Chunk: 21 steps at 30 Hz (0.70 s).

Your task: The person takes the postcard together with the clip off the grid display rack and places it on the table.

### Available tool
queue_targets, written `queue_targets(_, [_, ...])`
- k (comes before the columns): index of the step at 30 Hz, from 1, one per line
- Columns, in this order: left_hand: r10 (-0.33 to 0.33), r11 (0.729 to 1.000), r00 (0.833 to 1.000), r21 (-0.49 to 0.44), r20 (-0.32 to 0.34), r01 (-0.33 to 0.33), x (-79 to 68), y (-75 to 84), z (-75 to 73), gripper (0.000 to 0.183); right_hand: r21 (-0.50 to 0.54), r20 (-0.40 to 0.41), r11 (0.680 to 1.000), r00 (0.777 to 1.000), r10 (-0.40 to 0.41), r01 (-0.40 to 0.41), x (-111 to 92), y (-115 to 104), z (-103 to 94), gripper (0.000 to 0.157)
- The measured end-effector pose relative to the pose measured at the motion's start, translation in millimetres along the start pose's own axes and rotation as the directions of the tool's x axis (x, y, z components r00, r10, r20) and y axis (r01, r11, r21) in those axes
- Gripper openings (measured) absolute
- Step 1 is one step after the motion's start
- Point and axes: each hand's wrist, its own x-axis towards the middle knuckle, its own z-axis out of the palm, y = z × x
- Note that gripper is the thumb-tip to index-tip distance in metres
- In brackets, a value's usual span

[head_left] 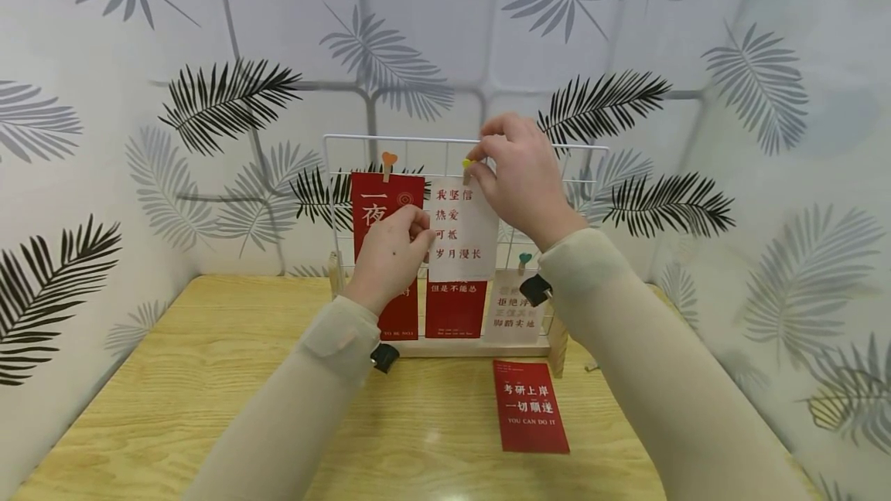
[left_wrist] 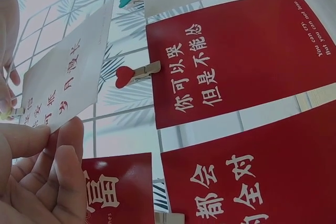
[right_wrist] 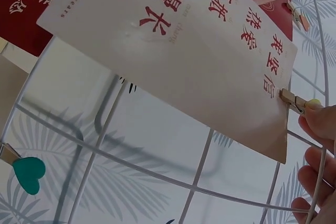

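While the left hand (head_left: 393, 253) pinches the left edge of a white paper card with red and grey lettering (head_left: 462, 242), the right hand (head_left: 518, 168) grasps a small wooden clip with a yellow top (head_left: 468, 169) at its upper edge; in the head view the card sits before the upper middle of a white wire grid rack (head_left: 418, 139), which stands on a yellow wood-grain counter (head_left: 250, 377). In the left wrist view, thumb and fingertips hold the card tilted out from the wires, near a red printed card (left_wrist: 236, 61) under a wooden clip with a red heart (left_wrist: 125, 76); a nudge from the left hand could knock that one askew. In the right wrist view, the yellow-topped clip bites the card close to its edge, but I cannot tell whether it also catches a wire. If it grips paper alone, the card would likely drop once both hands let go; so shallow a bite could also slip, or leave the card crooked if the left hand tugs.
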Motion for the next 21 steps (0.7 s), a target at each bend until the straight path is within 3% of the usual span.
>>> queue_targets(11, [0.002, 1.0, 1.0, 0.005, 0.016, -0.002, -1.2, 2.2, -3.4, 0.012, 0.013, -0.042, 0.999, 0.998, -0.04, 0.04, -3, -2, -1.5, 0.005])
queue_targets(21, [0.015, 1.0, 0.999, -0.025, 0.036, -0.014, -3.6, 3.7, -11.0, 0.012, 0.092, -0.056, 0.996, 0.998, -0.003, 0.008, -4, -5, -14.4, 0.007])
